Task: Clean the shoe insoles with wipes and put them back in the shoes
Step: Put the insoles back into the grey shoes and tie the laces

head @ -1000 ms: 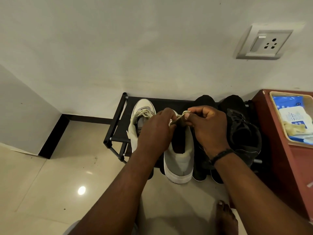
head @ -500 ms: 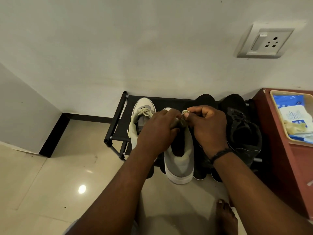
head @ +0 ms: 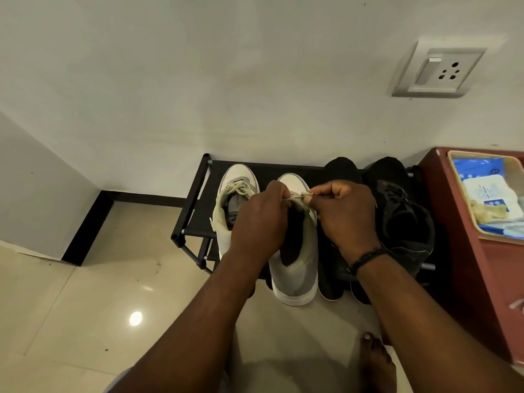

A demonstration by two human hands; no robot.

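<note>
Two white-and-grey sneakers stand on a black shoe rack (head: 192, 211). The right sneaker (head: 297, 268) lies under my hands, heel toward me, its opening dark. My left hand (head: 261, 222) and my right hand (head: 343, 214) each pinch an end of its cream lace (head: 297, 196), stretched between them over the tongue. The left sneaker (head: 226, 211) sits beside it with its lace tied. A blue pack of wipes (head: 487, 188) lies in a tray at the right.
Black shoes (head: 402, 217) fill the rack's right side. A red-brown cabinet (head: 487, 279) carries the beige tray (head: 465, 205) with used wipes. A wall socket (head: 436, 72) is above. My bare foot (head: 374, 361) stands on the tiled floor.
My hands drew together over the tongue and have now pulled slightly apart again, stretching the lace between them. The sneaker has stayed in place.
</note>
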